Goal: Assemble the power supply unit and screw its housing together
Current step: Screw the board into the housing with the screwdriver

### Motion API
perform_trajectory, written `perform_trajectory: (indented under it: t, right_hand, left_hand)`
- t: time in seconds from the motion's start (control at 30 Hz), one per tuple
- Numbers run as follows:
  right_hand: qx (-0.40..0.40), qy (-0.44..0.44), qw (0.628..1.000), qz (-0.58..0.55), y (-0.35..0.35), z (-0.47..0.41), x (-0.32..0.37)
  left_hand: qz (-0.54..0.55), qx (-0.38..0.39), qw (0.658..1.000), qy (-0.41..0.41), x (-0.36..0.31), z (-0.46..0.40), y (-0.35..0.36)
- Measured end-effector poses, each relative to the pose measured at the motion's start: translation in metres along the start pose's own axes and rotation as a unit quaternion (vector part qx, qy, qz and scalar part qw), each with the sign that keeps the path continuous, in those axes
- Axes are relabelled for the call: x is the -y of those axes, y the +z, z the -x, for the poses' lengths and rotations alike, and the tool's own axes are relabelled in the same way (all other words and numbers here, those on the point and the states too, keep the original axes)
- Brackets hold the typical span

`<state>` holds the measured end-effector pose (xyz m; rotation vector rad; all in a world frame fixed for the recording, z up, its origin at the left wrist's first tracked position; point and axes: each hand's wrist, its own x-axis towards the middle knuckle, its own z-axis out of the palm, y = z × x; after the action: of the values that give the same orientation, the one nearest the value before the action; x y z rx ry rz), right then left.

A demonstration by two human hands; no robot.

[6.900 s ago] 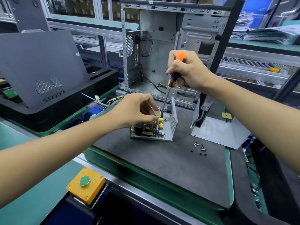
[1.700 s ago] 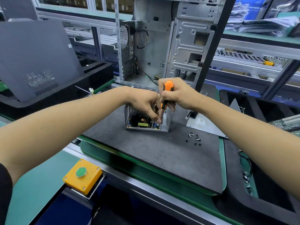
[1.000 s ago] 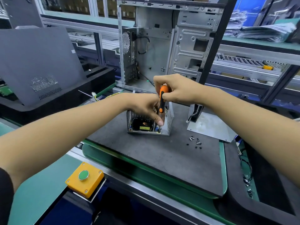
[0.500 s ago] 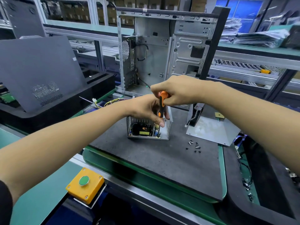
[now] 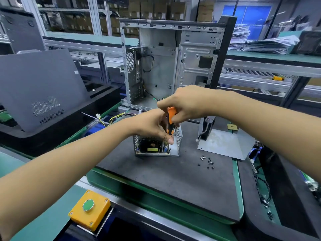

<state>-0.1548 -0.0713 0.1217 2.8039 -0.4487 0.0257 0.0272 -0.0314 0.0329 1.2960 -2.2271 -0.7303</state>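
Observation:
The open power supply housing (image 5: 174, 150), a perforated metal box with a circuit board (image 5: 150, 147) inside, stands on the dark work mat (image 5: 165, 180). My right hand (image 5: 185, 103) grips the orange-and-black screwdriver (image 5: 171, 120) from above, its shaft pointing down into the housing; the tip is hidden. My left hand (image 5: 149, 126) reaches over the housing's top, thumb and fingers curled close around the screwdriver's lower handle and shaft. The housing cover (image 5: 225, 145), a bent metal sheet with a fan, lies to the right. Several loose screws (image 5: 207, 161) lie between them.
An empty computer case (image 5: 166, 66) stands upright behind the mat. A grey side panel (image 5: 38, 87) leans in a black foam tray at left. A yellow box with a green button (image 5: 89, 208) sits at the near edge. Cables lie in the tray at right (image 5: 262, 192).
Both hands stay together over the housing with the screwdriver upright. Since the earliest frame the right hand has come down from high above the housing to just over it.

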Motion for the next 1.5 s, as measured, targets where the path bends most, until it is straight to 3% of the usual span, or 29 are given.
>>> perform_trajectory:
  t: [0.2,0.43,0.5,0.63,0.9,1.07,1.17,1.27,1.37,1.5]
  right_hand:
    - [0.004,0.015,0.999,0.041,0.004,0.0,-0.003]
    - [0.007,-0.021,0.999,-0.03,-0.002,0.0,0.006]
    - [0.015,-0.006,0.998,-0.06,-0.003,-0.004,0.007]
    - [0.002,0.007,1.0,0.012,0.004,-0.006,0.009]
    - [0.006,-0.014,1.0,-0.01,-0.004,-0.006,0.009]
    - [0.018,0.02,1.0,0.01,0.0,-0.009,0.009]
    - [0.005,0.014,0.999,0.045,0.002,-0.005,0.01]
    - [0.018,-0.021,1.0,0.006,0.001,-0.002,0.01]
    - [0.023,-0.041,0.999,0.024,-0.001,-0.002,0.011]
    - [0.036,-0.001,0.999,0.036,-0.002,-0.001,0.008]
  left_hand:
    - [0.035,-0.06,0.998,0.014,-0.002,0.002,0.0]
    - [0.111,0.011,0.994,0.003,0.003,0.009,-0.006]
    - [0.095,0.008,0.995,0.003,-0.002,0.011,-0.006]
    - [0.039,-0.097,0.994,-0.009,-0.007,0.008,0.002]
    - [0.071,-0.03,0.997,-0.007,-0.011,0.018,-0.008]
    - [-0.015,-0.125,0.991,-0.043,-0.016,0.018,0.0]
    - [0.046,-0.105,0.993,-0.022,-0.015,0.016,0.001]
    - [0.089,-0.107,0.99,-0.015,-0.01,0.019,-0.002]
    - [0.135,-0.041,0.99,0.008,-0.013,0.024,0.001]
    - [0.072,-0.029,0.997,0.015,-0.017,0.024,0.001]
